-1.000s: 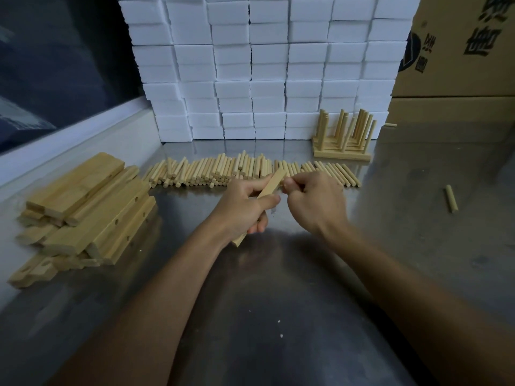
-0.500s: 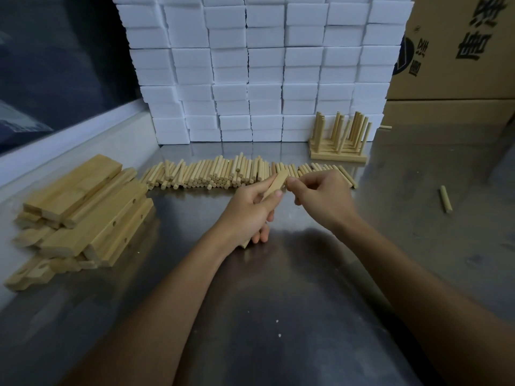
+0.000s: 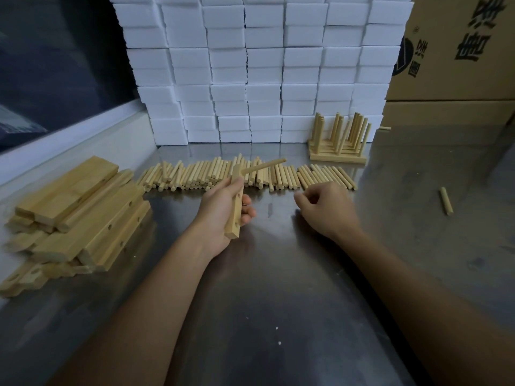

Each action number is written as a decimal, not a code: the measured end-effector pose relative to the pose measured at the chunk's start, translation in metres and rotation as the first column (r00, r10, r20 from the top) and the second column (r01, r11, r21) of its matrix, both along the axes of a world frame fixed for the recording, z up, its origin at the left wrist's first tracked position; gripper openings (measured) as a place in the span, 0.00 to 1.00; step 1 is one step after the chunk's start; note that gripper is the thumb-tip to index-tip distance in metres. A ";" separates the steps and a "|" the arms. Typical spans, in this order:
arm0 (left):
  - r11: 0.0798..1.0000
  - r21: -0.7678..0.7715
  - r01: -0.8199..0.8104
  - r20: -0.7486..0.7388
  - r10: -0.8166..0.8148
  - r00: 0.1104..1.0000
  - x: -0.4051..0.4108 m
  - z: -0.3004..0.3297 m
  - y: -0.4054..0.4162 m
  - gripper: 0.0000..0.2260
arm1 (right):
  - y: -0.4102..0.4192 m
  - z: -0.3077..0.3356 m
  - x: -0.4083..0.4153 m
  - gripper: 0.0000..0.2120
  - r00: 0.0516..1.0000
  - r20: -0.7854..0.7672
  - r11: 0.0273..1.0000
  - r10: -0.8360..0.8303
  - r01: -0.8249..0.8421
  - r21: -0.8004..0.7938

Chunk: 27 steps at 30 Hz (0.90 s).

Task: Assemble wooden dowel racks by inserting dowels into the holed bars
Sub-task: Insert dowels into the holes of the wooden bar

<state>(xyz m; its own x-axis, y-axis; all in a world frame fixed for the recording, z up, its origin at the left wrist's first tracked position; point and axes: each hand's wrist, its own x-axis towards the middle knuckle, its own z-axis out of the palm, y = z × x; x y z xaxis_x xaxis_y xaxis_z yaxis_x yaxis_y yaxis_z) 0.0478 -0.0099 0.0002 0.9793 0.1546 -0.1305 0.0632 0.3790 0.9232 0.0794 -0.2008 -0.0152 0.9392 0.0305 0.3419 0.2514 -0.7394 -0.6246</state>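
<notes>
My left hand (image 3: 223, 210) grips a holed wooden bar (image 3: 235, 215) held nearly upright above the steel table. One dowel (image 3: 264, 168) sticks out of the bar's top hole, pointing right. To the right, my right hand (image 3: 326, 207) hovers low with loosely curled fingers and holds nothing. Just behind it lies the right end of a long row of loose dowels (image 3: 195, 176). A pile of holed bars (image 3: 83, 213) lies at the left. Finished racks (image 3: 338, 143) with upright dowels stand at the back right.
A wall of white blocks (image 3: 259, 68) closes the back. Cardboard boxes (image 3: 457, 51) stand at the far right. A stray dowel (image 3: 446, 201) lies on the steel table (image 3: 278, 316) to the right, another small one (image 3: 385, 128) by the boxes.
My right hand has let go of the dowel, now seated in the bar's top hole, and moved right and down towards the dowel row. The left hand has turned the bar more upright.
</notes>
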 end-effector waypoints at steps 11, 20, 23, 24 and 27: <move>0.984 -0.176 0.014 -0.064 -0.026 0.998 -0.004 0.003 0.007 0.06 | -0.008 0.003 0.019 0.16 0.961 0.199 0.911 -0.194 0.251 -0.327; 0.961 -0.277 0.019 -0.086 -0.044 0.995 -0.003 0.002 0.007 0.07 | -0.012 0.001 0.024 0.12 0.970 0.085 0.892 -0.227 0.242 -0.382; 0.957 -0.289 0.022 -0.086 -0.049 0.995 -0.002 0.001 0.006 0.08 | -0.012 0.000 0.022 0.11 0.967 0.118 0.898 -0.226 0.253 -0.358; 0.957 -0.289 0.023 -0.086 -0.049 0.995 -0.002 0.001 0.006 0.09 | -0.012 0.000 0.021 0.10 0.967 0.125 0.900 -0.223 0.254 -0.354; 0.957 -0.288 0.028 -0.082 -0.054 0.995 0.000 0.000 0.006 0.09 | -0.011 -0.001 0.021 0.10 0.965 0.143 0.903 -0.222 0.259 -0.344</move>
<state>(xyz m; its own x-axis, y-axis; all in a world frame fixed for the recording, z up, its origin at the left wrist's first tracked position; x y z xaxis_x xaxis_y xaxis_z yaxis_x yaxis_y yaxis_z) 0.0479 -0.0042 0.0006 0.9666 0.0577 -0.2497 0.1609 0.6216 0.7666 0.1004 -0.2119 -0.0158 0.8959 -0.0549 0.4409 0.0841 -0.9535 -0.2896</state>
